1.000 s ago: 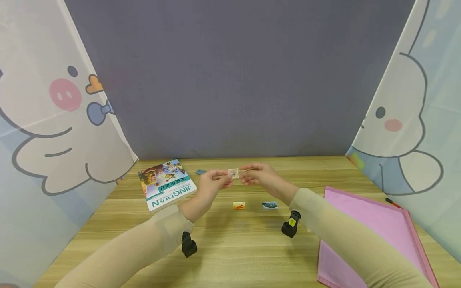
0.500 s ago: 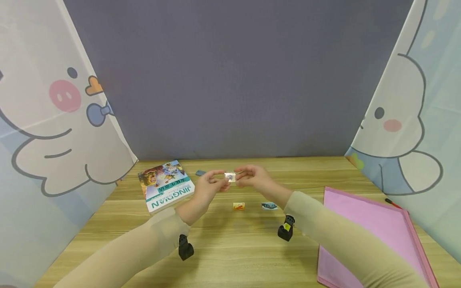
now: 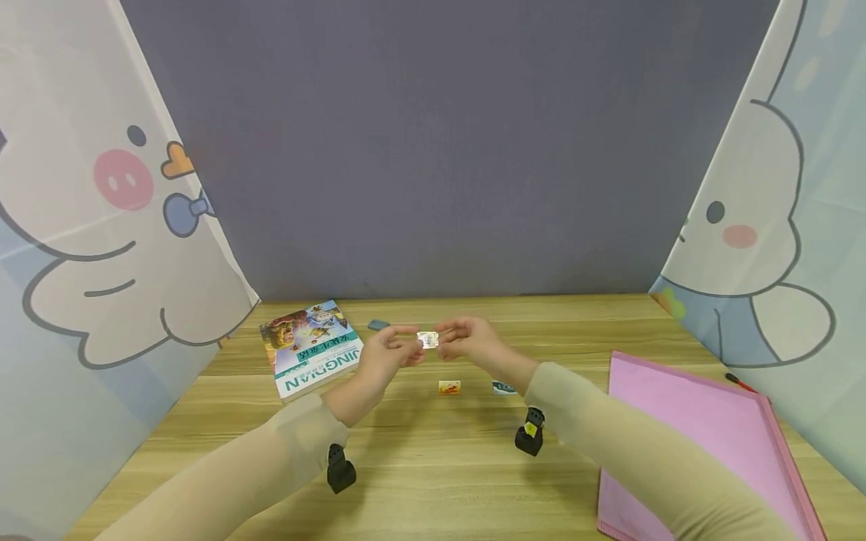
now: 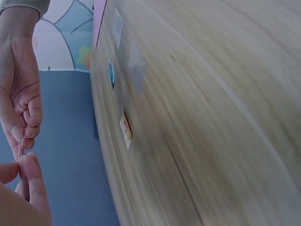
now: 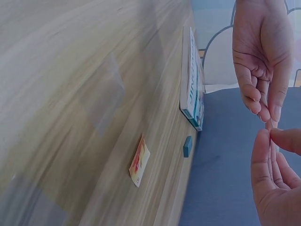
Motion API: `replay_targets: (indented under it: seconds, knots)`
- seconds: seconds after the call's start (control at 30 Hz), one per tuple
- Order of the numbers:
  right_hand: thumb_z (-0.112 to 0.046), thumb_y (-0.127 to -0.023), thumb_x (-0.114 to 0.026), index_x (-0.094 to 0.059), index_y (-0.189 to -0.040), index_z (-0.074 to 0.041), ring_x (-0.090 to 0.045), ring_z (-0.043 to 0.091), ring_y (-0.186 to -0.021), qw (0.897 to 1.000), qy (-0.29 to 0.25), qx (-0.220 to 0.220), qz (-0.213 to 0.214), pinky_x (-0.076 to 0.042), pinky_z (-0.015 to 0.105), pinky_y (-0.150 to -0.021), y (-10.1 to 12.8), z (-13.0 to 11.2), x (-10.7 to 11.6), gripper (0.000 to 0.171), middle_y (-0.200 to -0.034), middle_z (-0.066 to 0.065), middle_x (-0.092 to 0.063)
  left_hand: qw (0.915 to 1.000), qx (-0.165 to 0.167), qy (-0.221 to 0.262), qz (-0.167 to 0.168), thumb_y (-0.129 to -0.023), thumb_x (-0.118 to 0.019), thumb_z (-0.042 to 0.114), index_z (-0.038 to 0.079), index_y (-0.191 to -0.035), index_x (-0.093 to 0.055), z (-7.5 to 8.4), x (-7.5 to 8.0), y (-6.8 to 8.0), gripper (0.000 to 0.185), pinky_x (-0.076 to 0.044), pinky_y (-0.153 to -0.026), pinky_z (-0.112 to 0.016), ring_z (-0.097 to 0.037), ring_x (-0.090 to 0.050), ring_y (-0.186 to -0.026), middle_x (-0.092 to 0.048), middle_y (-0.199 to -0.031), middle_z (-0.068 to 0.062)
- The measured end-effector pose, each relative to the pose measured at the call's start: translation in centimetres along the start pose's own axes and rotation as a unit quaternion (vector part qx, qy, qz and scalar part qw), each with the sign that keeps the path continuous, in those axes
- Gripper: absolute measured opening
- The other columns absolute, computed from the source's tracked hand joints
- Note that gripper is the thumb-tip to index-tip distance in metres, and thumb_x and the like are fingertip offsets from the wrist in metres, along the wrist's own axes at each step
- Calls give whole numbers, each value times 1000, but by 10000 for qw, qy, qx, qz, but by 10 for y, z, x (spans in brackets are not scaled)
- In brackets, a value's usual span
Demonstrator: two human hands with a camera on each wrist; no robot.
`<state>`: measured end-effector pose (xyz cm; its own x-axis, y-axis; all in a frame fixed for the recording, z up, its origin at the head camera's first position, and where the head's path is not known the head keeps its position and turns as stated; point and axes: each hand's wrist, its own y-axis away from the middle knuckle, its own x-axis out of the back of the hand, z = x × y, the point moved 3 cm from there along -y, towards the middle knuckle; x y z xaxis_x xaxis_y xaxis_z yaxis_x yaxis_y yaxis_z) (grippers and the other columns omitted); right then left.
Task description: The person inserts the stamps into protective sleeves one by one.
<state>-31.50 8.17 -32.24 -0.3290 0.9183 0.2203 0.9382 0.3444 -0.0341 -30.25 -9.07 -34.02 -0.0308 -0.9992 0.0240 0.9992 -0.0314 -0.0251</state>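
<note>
Both hands are raised above the wooden table [image 3: 433,466]: left hand [image 3: 386,355] and right hand [image 3: 467,342] each pinch one edge of a small card [image 3: 428,340] between thumb and fingertips, so the step in hand looks like handling or turning it in mid-air. Any next move likely needs one hand to let go cleanly. On the table: an orange card [image 3: 449,387], a blue card [image 3: 502,388], a book [image 3: 313,346], a pink folder [image 3: 690,443]; grey backdrop behind.
</note>
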Motion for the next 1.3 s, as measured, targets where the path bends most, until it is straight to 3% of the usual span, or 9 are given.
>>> replay_targets:
  seconds: [0.23,0.47,0.77,0.93,1.3]
  knots:
    - [1,-87,-66,-58,-125,3,-67,18,-81,9998,-54,-181,-56,-55,48,-90,-3,4,-7,39,-104,20,-68,9994,197,-273,-129,-87,-71,6,7,-123,-62,-6,9,-1,37,-56,-90,-44,-29,-72,-89,-74,-96,-15]
    - [2,-87,-66,-58,-126,4,-67,15,-77,9994,-78,-321,-41,-55,48,-91,-9,8,-13,40,-104,18,-69,9970,119,-734,-212,-88,-70,4,2,-126,-59,-4,15,1,40,-53,-94,-49,-28,-73,-88,-73,-99,-18]
    - [9,-85,-65,-63,-117,6,-65,14,-68,9983,-189,-549,6,-58,46,-84,-14,21,-29,32,-92,16,-70,9912,181,-1306,-62,-87,-70,2,-3,-122,-60,-14,24,5,37,-55,-90,-48,-30,-72,-86,-72,-97,-19]
    - [8,-85,-64,-63,-116,5,-66,15,-69,9982,5,-598,-57,-59,44,-81,-14,30,-39,32,-92,15,-70,9846,225,-1731,-90,-86,-71,3,-2,-117,-62,-24,31,8,33,-58,-86,-44,-32,-71,-86,-73,-94,-17]
    - [8,-80,-68,-65,-111,4,-65,16,-67,9974,301,-653,26,-60,43,-78,-19,36,-54,31,-85,11,-66,9829,180,-1831,31,-83,-73,-1,-6,-111,-64,-36,40,8,29,-60,-74,-39,-29,-72,-77,-73,-86,-18]
